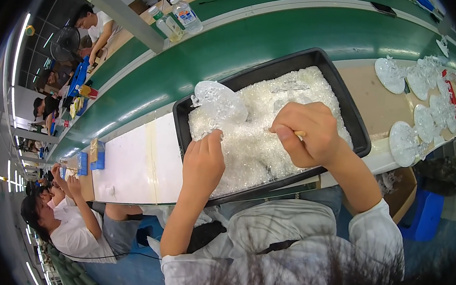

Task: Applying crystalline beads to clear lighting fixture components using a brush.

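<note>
A black rectangular tray (365,141) full of glittering, whitish transparent bits (255,139) lies in front of me. Over its left part, my left hand (205,159) pinches the lower edge of a round transparent plastic disc (220,103), which has small jagged pieces along its rim. My right hand (306,133) is closed in a fist above the middle of the tray. Its fingers wrap round a thin tool with a tan, wood-like handle (300,133); the working end cannot be made out. Just beyond that fist, a few larger transparent pieces (290,94) rest on the bits.
Several similar transparent discs (402,143) lie on the bench at right, near a red-and-white item (450,93). Left of the tray is a white board (130,156) with blue boxes (97,153). Beyond runs a green conveyor (278,44) with bottles (187,16). Co-workers (71,224) sit at left.
</note>
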`<state>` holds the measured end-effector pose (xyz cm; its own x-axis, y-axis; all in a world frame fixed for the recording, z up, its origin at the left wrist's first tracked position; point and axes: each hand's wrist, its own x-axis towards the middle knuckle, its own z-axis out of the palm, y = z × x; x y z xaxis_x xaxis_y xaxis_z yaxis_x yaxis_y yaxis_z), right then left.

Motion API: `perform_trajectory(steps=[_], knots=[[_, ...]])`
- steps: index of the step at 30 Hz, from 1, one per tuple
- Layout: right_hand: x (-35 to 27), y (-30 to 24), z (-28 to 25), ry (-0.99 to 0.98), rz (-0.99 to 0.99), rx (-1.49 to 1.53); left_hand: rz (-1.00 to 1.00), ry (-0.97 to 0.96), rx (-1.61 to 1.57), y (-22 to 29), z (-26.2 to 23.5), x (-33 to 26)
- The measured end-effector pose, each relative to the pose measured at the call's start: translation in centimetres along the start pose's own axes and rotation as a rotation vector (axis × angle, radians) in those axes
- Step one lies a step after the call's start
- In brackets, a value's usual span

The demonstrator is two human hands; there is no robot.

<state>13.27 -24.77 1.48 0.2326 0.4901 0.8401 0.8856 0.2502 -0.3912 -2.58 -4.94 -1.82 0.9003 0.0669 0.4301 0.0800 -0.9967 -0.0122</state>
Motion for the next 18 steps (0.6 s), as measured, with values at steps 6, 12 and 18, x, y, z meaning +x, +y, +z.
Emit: perform_trajectory(steps=[6, 12, 18], knots=[[0.13, -0.24, -0.12, -0.007, 0.012, 0.008, 0.152, 0.012, 0.175, 0.03, -0.32, 0.17], [-0.03, 0.05, -0.08, -0.033, -0.015, 0.014, 0.281, 0.111, 0.36, -0.15, 0.13, -0.14], [0.13, -0.07, -0.07, -0.015, 0.011, 0.028, 0.281, 0.081, 0.417, 0.08, -0.02, -0.52]])
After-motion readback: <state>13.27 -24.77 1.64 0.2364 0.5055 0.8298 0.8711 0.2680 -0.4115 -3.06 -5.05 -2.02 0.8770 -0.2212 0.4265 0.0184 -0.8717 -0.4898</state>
